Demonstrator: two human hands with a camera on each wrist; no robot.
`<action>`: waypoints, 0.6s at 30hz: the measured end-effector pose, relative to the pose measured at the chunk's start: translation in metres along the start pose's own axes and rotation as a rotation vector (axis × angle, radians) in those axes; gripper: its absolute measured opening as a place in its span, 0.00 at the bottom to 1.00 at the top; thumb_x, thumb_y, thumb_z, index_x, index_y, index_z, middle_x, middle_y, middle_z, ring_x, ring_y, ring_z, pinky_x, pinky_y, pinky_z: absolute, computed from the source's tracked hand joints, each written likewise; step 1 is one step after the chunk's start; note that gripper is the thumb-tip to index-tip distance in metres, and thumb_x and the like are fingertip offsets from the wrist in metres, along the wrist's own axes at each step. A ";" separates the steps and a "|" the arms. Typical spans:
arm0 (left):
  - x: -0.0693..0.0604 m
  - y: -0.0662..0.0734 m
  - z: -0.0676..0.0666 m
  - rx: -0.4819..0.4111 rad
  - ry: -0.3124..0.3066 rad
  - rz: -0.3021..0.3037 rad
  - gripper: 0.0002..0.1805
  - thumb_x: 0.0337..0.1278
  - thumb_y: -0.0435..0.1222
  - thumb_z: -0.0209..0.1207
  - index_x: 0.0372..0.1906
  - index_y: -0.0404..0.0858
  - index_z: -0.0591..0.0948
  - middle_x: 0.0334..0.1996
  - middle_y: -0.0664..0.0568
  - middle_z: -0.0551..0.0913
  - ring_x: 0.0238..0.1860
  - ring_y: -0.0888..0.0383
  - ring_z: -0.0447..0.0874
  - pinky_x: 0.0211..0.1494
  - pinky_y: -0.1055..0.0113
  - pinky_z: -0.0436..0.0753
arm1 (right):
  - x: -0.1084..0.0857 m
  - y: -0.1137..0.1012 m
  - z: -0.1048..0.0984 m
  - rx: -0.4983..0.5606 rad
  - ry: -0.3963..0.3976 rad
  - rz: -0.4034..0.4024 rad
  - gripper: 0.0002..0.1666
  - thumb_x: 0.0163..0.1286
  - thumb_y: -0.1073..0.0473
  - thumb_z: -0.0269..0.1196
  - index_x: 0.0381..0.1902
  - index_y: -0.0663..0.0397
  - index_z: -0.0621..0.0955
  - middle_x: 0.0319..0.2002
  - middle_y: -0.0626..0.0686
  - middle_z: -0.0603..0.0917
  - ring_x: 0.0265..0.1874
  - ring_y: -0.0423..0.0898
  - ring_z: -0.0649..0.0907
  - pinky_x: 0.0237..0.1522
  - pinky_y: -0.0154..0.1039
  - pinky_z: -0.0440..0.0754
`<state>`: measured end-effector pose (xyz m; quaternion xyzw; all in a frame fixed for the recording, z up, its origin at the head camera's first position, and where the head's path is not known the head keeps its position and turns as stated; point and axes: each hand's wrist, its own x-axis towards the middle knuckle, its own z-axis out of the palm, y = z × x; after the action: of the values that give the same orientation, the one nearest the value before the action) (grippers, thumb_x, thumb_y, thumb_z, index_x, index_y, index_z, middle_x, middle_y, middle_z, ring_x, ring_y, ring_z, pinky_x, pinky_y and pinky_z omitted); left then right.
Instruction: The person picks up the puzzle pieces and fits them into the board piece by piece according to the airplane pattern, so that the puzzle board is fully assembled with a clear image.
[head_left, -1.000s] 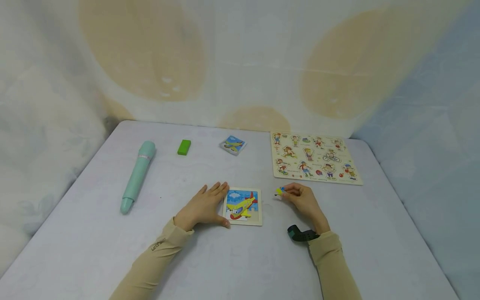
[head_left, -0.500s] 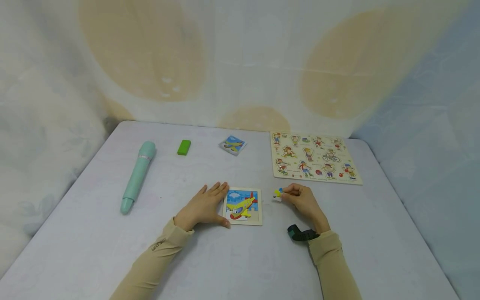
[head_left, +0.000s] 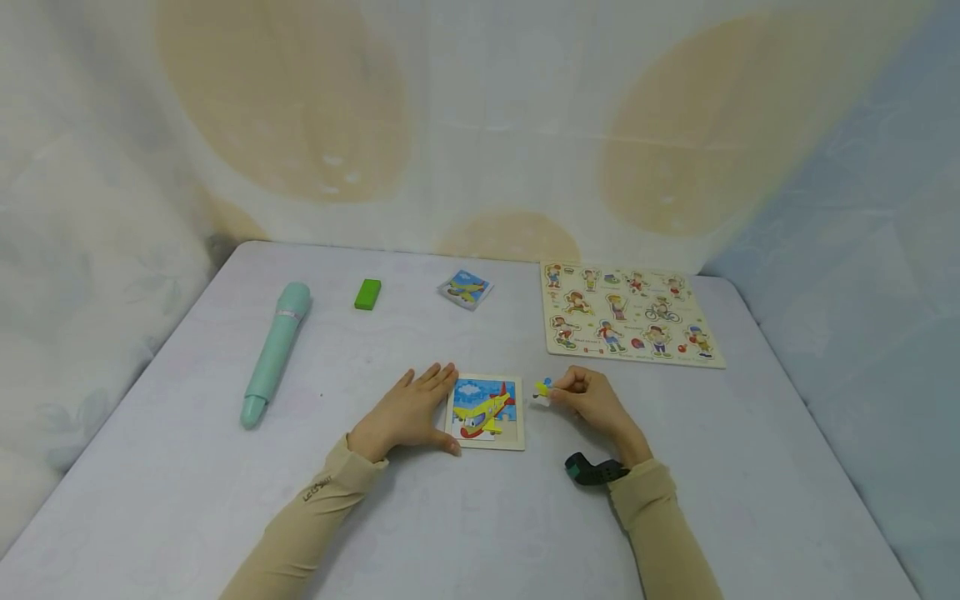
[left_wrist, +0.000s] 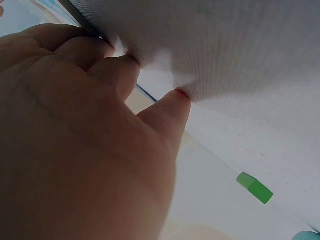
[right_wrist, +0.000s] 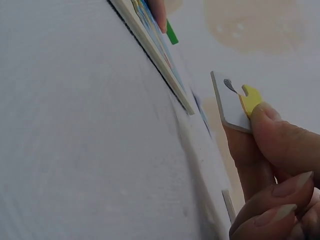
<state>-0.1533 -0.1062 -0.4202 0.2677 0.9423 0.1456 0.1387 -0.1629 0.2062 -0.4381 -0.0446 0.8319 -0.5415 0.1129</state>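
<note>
A small square airplane puzzle (head_left: 480, 408) in a pale wooden frame lies at the middle of the table, with a bare gap at its lower right. My left hand (head_left: 408, 414) lies flat with spread fingers along the frame's left side; its thumb touches the lower left corner. Just right of the frame, my right hand (head_left: 598, 404) pinches a puzzle piece (right_wrist: 232, 100) between thumb and forefinger. That piece is white and yellow with a small dark mark and a cut notch. It is held above the table, apart from the frame.
A mint-green microphone-shaped object (head_left: 276, 354) lies at the left. Toward the back are a green block (head_left: 368, 294) and a small airplane picture (head_left: 466, 290) in what looks like clear wrapping. A wooden board with children figures (head_left: 630, 317) lies at the back right.
My right hand has moved left with the puzzle piece, closer to the frame, and the piece has turned a little. My left hand and the framed puzzle have stayed in place.
</note>
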 end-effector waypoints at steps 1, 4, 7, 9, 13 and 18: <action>0.000 0.000 0.000 0.000 0.000 0.000 0.64 0.36 0.62 0.71 0.76 0.37 0.55 0.77 0.47 0.52 0.78 0.47 0.47 0.77 0.41 0.48 | 0.000 -0.001 0.001 -0.004 -0.012 -0.002 0.09 0.65 0.63 0.64 0.35 0.67 0.79 0.22 0.40 0.79 0.17 0.36 0.68 0.19 0.29 0.67; 0.000 0.000 0.000 -0.001 0.001 0.001 0.63 0.36 0.62 0.71 0.76 0.37 0.55 0.77 0.47 0.52 0.78 0.47 0.46 0.77 0.41 0.48 | 0.000 -0.004 0.007 -0.010 -0.059 0.008 0.08 0.65 0.63 0.64 0.34 0.65 0.78 0.22 0.42 0.77 0.18 0.37 0.68 0.19 0.29 0.66; 0.000 0.000 0.000 -0.005 -0.003 0.002 0.63 0.36 0.62 0.71 0.76 0.37 0.55 0.77 0.47 0.52 0.78 0.47 0.46 0.77 0.41 0.48 | 0.000 -0.007 0.014 -0.023 -0.136 -0.001 0.08 0.64 0.63 0.65 0.35 0.64 0.77 0.21 0.44 0.75 0.17 0.37 0.67 0.18 0.29 0.64; 0.000 0.001 -0.001 -0.003 -0.007 0.000 0.63 0.36 0.62 0.71 0.76 0.37 0.55 0.77 0.47 0.52 0.78 0.47 0.46 0.77 0.41 0.48 | 0.000 -0.009 0.019 -0.028 -0.193 -0.008 0.09 0.64 0.63 0.65 0.36 0.64 0.77 0.20 0.45 0.75 0.16 0.36 0.67 0.18 0.29 0.64; 0.000 0.001 -0.002 0.001 -0.006 0.000 0.63 0.36 0.62 0.71 0.76 0.37 0.55 0.77 0.46 0.52 0.78 0.46 0.46 0.77 0.41 0.48 | -0.001 -0.014 0.026 -0.016 -0.276 -0.008 0.11 0.65 0.61 0.65 0.36 0.63 0.77 0.22 0.47 0.76 0.17 0.38 0.67 0.18 0.29 0.64; 0.000 0.001 -0.002 -0.001 -0.004 0.005 0.64 0.36 0.61 0.71 0.76 0.36 0.54 0.77 0.46 0.52 0.78 0.46 0.46 0.77 0.41 0.48 | -0.001 -0.019 0.031 -0.025 -0.296 0.015 0.10 0.64 0.61 0.65 0.34 0.61 0.75 0.21 0.46 0.75 0.17 0.39 0.67 0.19 0.29 0.64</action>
<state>-0.1534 -0.1060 -0.4176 0.2701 0.9413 0.1460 0.1406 -0.1554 0.1711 -0.4322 -0.1192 0.8132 -0.5177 0.2377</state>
